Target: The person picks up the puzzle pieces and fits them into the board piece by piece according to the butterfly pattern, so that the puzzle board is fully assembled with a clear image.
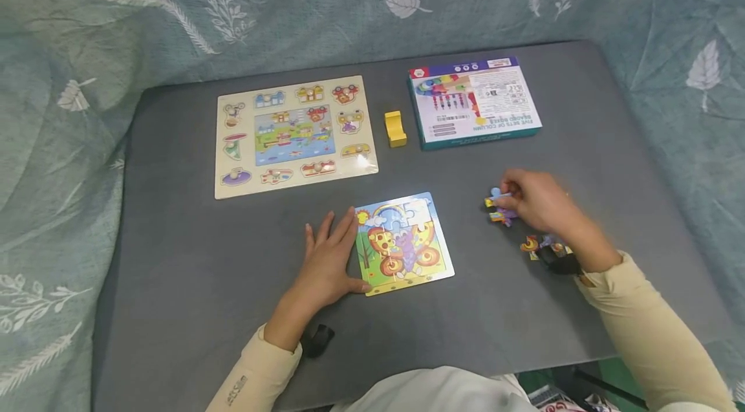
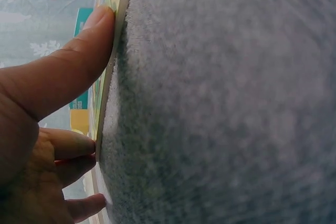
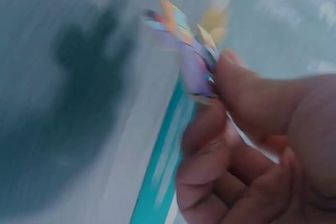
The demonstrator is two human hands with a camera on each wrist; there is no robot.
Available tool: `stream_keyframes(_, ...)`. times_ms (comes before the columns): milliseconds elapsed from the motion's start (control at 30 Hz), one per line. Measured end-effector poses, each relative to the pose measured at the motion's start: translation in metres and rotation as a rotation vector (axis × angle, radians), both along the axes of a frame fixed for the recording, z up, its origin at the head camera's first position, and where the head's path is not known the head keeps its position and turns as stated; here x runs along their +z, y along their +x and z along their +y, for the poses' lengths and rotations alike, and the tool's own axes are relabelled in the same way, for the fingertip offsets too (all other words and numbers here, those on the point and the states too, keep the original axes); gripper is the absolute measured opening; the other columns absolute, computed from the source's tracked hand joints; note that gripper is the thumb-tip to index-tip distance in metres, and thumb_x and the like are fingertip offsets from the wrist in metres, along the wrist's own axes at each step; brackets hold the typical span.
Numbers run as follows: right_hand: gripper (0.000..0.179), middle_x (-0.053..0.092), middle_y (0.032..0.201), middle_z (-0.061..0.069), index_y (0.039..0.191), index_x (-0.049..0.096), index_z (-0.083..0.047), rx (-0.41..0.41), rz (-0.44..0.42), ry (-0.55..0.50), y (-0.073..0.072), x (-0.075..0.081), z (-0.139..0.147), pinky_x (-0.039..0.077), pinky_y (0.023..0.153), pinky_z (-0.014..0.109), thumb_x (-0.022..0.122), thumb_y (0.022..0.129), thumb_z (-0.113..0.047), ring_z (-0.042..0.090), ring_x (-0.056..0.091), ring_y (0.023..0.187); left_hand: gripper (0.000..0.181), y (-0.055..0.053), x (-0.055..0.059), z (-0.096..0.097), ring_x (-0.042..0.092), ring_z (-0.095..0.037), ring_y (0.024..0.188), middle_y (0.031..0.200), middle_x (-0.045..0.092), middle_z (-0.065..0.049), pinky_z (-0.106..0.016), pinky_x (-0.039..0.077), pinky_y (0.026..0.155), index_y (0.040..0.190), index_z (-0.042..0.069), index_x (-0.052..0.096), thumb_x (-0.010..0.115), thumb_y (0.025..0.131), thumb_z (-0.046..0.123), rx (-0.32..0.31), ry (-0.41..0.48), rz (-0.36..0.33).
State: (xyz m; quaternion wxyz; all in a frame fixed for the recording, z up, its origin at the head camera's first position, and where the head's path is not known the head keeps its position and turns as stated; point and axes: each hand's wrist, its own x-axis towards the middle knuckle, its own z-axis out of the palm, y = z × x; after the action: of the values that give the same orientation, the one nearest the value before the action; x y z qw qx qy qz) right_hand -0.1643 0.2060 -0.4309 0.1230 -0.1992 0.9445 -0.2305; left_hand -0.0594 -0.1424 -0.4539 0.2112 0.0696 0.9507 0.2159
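Observation:
My left hand (image 1: 326, 268) rests at the left side of a square jigsaw puzzle (image 1: 405, 250) with a butterfly and rainbow picture. Its thumb (image 2: 79, 59) touches the near-left corner and the forefinger reaches the far-left corner. Pale jigsaw outlines show at the puzzle's top right. To the right, my right hand (image 1: 538, 200) pinches a purple, blue and orange puzzle piece (image 3: 195, 69) between thumb and forefinger, above the table. Another bit of piece shows behind it, blurred in the right wrist view. Loose puzzle pieces (image 1: 529, 246) lie beside the right wrist, partly hidden by it.
Behind the puzzle lies a wooden peg board (image 1: 295, 180) with vehicle pictures. A yellow block (image 1: 395, 129) stands between it and a flat teal-and-white box (image 1: 477, 105). The grey table (image 1: 233, 308) backs onto a leaf-patterned curtain (image 1: 326, 17).

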Motion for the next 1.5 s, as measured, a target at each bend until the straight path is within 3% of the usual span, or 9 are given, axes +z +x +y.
stream_keyframes(133,0.019,0.058,0.069,0.001,0.076,0.061,-0.009,0.040,-0.081,-0.201,0.007,0.001,-0.054,0.041,0.058,0.026,0.078,0.080,-0.016,0.012,0.050,0.063,0.120,-0.001,-0.001,0.002,0.004,-0.036,0.149,0.163,0.013,-0.003,-0.064,-0.005,0.114,0.154,0.010,0.021,0.091,0.060,0.036,0.000,0.003,0.007)
stream_keyframes(233,0.021,0.059,0.068,-0.001,0.074,0.061,-0.011,0.109,-0.166,-0.249,0.012,-0.006,-0.089,0.042,0.058,0.025,0.080,0.078,-0.020,0.010,0.051,0.063,0.120,-0.001,-0.002,0.005,0.004,-0.036,0.149,0.163,0.014,-0.003,-0.065,-0.004,0.114,0.154,0.010,0.022,0.091,0.059,0.036,0.002,0.008,0.013)
stream_keyframes(367,0.026,0.055,0.062,-0.004,0.071,0.058,-0.013,0.148,-0.195,-0.162,0.020,-0.019,-0.118,0.038,0.056,0.022,0.081,0.077,-0.024,0.008,0.048,0.058,0.120,-0.001,-0.003,0.007,0.004,-0.036,0.149,0.162,0.014,-0.003,-0.065,-0.003,0.114,0.153,0.009,0.023,0.091,0.059,0.038,-0.006,0.000,0.014)
stream_keyframes(533,0.032,0.051,0.055,-0.006,0.068,0.054,-0.015,0.152,-0.114,-0.016,0.027,-0.026,-0.129,0.035,0.050,0.023,0.080,0.078,-0.031,0.008,0.047,0.051,0.120,-0.001,-0.003,0.009,0.004,-0.036,0.149,0.162,0.014,-0.003,-0.065,-0.003,0.114,0.154,0.010,0.023,0.091,0.059,0.039,-0.017,-0.002,0.013)
stream_keyframes(900,0.033,0.051,0.051,-0.007,0.062,0.056,-0.018,0.085,-0.124,0.045,0.026,-0.030,-0.136,0.032,0.043,0.024,0.076,0.081,-0.033,0.010,0.049,0.049,0.121,-0.004,-0.001,0.008,0.004,-0.036,0.149,0.163,0.013,-0.003,-0.065,-0.004,0.114,0.154,0.010,0.021,0.092,0.059,0.036,-0.006,0.010,0.012)
stream_keyframes(1133,0.027,0.052,0.053,-0.008,0.066,0.057,-0.018,0.108,-0.085,-0.005,0.025,-0.028,-0.129,0.032,0.044,0.023,0.073,0.083,-0.029,0.008,0.047,0.049,0.122,-0.006,-0.002,0.009,0.004,-0.035,0.149,0.163,0.014,-0.003,-0.065,-0.005,0.114,0.154,0.009,0.020,0.092,0.059,0.036,-0.005,0.013,0.022)
stream_keyframes(1300,0.014,0.055,0.058,-0.006,0.077,0.063,-0.013,0.096,-0.004,-0.084,0.029,-0.017,-0.090,0.036,0.049,0.025,0.069,0.087,-0.021,0.007,0.047,0.051,0.122,-0.004,-0.003,0.007,0.004,-0.036,0.149,0.162,0.014,-0.004,-0.065,-0.005,0.114,0.154,0.009,0.020,0.092,0.058,0.035,0.004,0.005,0.008)
stream_keyframes(1367,0.013,0.059,0.065,-0.001,0.087,0.066,-0.008,0.066,0.022,-0.027,0.032,-0.009,-0.063,0.042,0.055,0.031,0.072,0.085,-0.019,0.012,0.052,0.058,0.122,-0.004,-0.002,0.005,0.004,-0.037,0.149,0.162,0.014,-0.005,-0.065,-0.004,0.114,0.154,0.009,0.020,0.092,0.058,0.035,0.000,0.002,0.013)
stream_keyframes(1500,0.037,0.065,0.085,0.013,0.107,0.064,0.000,-0.008,-0.026,0.122,0.047,0.004,-0.005,0.048,0.069,0.044,0.079,0.078,-0.018,0.028,0.061,0.078,0.121,-0.001,-0.001,0.002,0.005,-0.037,0.149,0.162,0.015,-0.006,-0.066,-0.003,0.114,0.154,0.008,0.021,0.092,0.059,0.035,0.000,-0.008,0.015)
